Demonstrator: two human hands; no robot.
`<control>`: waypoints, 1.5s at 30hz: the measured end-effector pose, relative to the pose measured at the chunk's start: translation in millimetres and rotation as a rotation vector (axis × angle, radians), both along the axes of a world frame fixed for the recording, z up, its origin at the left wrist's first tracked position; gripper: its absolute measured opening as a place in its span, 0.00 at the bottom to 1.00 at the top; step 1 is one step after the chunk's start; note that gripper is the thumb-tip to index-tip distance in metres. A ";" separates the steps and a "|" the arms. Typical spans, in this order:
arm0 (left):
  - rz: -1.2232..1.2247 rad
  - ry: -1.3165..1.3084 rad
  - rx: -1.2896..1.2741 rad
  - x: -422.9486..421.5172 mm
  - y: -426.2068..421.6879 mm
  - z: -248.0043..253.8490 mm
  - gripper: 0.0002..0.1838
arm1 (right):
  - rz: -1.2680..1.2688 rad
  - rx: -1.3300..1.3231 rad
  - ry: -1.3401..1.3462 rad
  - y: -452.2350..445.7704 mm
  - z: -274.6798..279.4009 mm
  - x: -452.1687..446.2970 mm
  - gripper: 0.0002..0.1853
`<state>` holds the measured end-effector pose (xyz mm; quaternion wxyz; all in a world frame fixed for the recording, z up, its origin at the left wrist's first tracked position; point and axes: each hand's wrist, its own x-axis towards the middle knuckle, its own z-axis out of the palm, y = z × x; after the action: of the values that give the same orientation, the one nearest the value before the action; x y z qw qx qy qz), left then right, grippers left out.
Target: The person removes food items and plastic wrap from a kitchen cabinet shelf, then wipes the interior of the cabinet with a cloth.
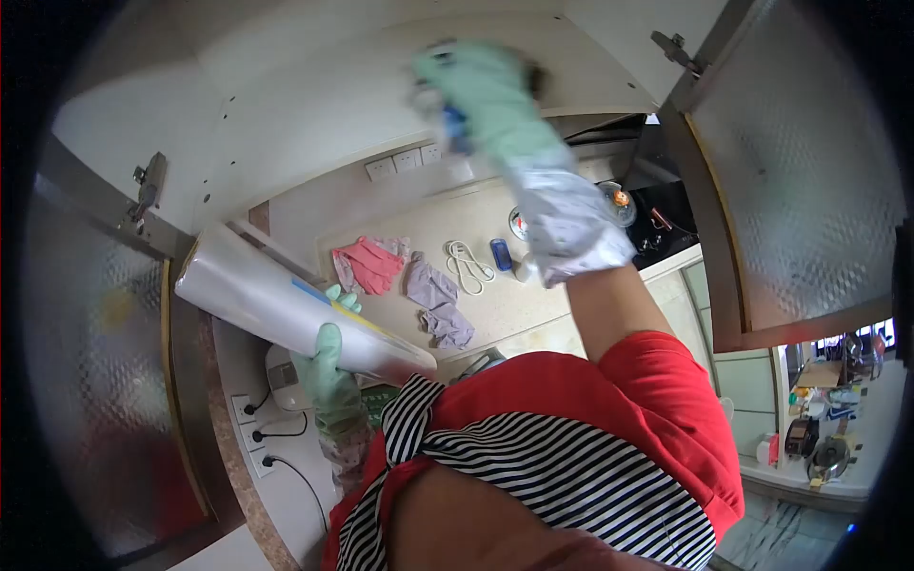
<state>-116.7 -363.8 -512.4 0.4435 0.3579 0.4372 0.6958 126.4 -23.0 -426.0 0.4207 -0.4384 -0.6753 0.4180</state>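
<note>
My left hand (328,357), in a pale green rubber glove, is wrapped round a large roll of clear plastic film (252,290). The roll slants from the left cabinet door down towards my chest. A blue and yellow strip shows along its upper side. My right hand (481,90), also gloved in green with a silvery cuff, reaches up into the open cabinet (314,100) near its shelf. Motion smears the hand. Something greyish with blue and dark patches shows at its fingers, too blurred to name.
Open cabinet doors flank me, the left door (105,371) and the right door (800,171). On the counter below lie a pink cloth (369,265), a greyish-purple cloth (433,295), a white cable (466,268) and a blue object (501,254). A black stove (662,224) stands right.
</note>
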 end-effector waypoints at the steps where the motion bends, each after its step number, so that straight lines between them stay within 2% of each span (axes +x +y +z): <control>1: -0.015 0.013 0.028 3.1 3.4 1.1 0.42 | -0.143 0.237 -0.347 -15.8 16.6 -27.3 0.27; 2: -0.025 0.020 0.060 6.4 8.5 2.2 0.42 | -0.285 0.474 -0.699 -32.7 37.2 -41.2 0.31; 3: -0.029 0.019 0.069 10.6 13.5 5.6 0.42 | -0.292 0.481 -0.700 -30.0 42.6 -36.2 0.31; 6: -0.027 0.070 0.136 22.1 19.2 11.2 0.43 | -0.255 0.427 -0.386 -29.5 53.4 -12.2 0.27; 8: -0.023 0.109 0.195 21.3 19.7 11.6 0.44 | -0.144 0.217 -0.149 2.2 54.0 31.4 0.29; 10: -0.019 0.104 0.181 17.8 13.3 13.3 0.45 | -0.068 0.003 -0.059 -25.8 106.6 106.5 0.28; 11: -0.025 0.094 0.162 15.4 8.2 12.9 0.46 | -0.367 0.114 0.062 -0.8 74.3 109.2 0.30; 13: 0.027 0.107 0.137 9.7 -0.3 10.1 0.44 | -0.629 0.355 -0.214 20.5 65.3 174.5 0.33; 15: 0.081 0.121 0.119 3.2 -7.8 6.0 0.43 | -0.598 0.356 -0.310 45.0 39.1 201.5 0.35; 17: 0.121 0.108 0.117 -1.3 -12.8 -2.5 0.44 | -0.573 0.360 -0.403 59.5 21.3 192.0 0.37; 19: 0.141 0.069 0.107 -1.3 -16.0 -7.5 0.45 | -0.855 0.582 -0.820 62.1 4.9 150.6 0.34; 21: 0.151 0.072 0.089 2.2 -15.7 -11.3 0.46 | -0.513 0.098 -0.917 44.3 47.9 93.8 0.31; 23: 0.159 0.029 0.088 12.7 -11.2 -9.1 0.45 | -0.312 0.400 -1.010 34.2 51.1 51.6 0.26; 24: 0.167 -0.013 0.089 17.6 -7.6 -8.4 0.45 | -0.312 0.405 -1.011 38.6 51.8 40.7 0.26; 26: 0.175 -0.002 0.091 17.3 0.3 -14.6 0.45 | 0.006 0.525 -0.761 49.5 50.0 29.1 0.23; 27: 0.185 0.013 0.090 15.9 3.7 -16.9 0.45 | 0.006 0.528 -0.759 55.7 51.5 42.2 0.23; 29: 0.226 0.010 0.118 21.8 4.4 -9.7 0.42 | 0.002 0.297 -0.218 68.2 53.3 87.2 0.22; 31: 0.301 0.012 0.139 20.7 -1.1 -11.0 0.39 | -0.219 -0.065 -0.318 25.8 110.9 93.6 0.24; 33: 0.356 0.027 0.086 10.1 -22.2 -20.8 0.37 | -0.139 -0.040 -0.170 99.6 65.5 155.6 0.25; 34: 0.388 0.038 0.053 3.5 -32.9 -26.6 0.37 | -0.242 0.540 -0.455 179.9 18.6 185.3 0.25; 35: 0.413 0.046 0.033 -1.3 -41.5 -32.4 0.36 | -0.625 1.104 -0.749 259.2 -27.7 214.6 0.25; 36: 0.434 0.054 0.003 -6.3 -50.9 -37.6 0.35 | -0.614 1.111 -0.737 274.2 -24.4 213.0 0.25; 38: 0.470 0.071 -0.045 -14.8 -66.9 -47.3 0.34 | -0.609 0.480 -0.887 286.8 -15.8 199.7 0.24; 41: 0.512 0.075 -0.101 -24.9 -87.0 -61.7 0.32 | -0.343 0.050 -0.466 114.0 55.7 63.9 0.22; 42: 0.516 0.079 -0.119 -27.4 -90.5 -67.4 0.32 | -0.231 0.117 -0.821 141.5 53.2 32.6 0.19; 43: 0.512 0.079 -0.134 -30.6 -94.8 -72.9 0.31 | -0.206 0.302 -0.705 127.6 46.8 -7.3 0.19; 44: 0.505 0.085 -0.141 -32.3 -93.9 -76.6 0.30 | -0.093 0.257 -0.620 108.7 49.0 -43.7 0.20; 45: 0.500 0.090 -0.143 -31.0 -91.2 -79.9 0.30 | 0.086 0.292 -0.656 75.8 64.2 -70.2 0.21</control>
<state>-147.7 -455.1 -592.3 0.2624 0.2370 0.5794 0.7344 56.2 52.8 -361.8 0.2218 -0.4557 -0.8448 0.1715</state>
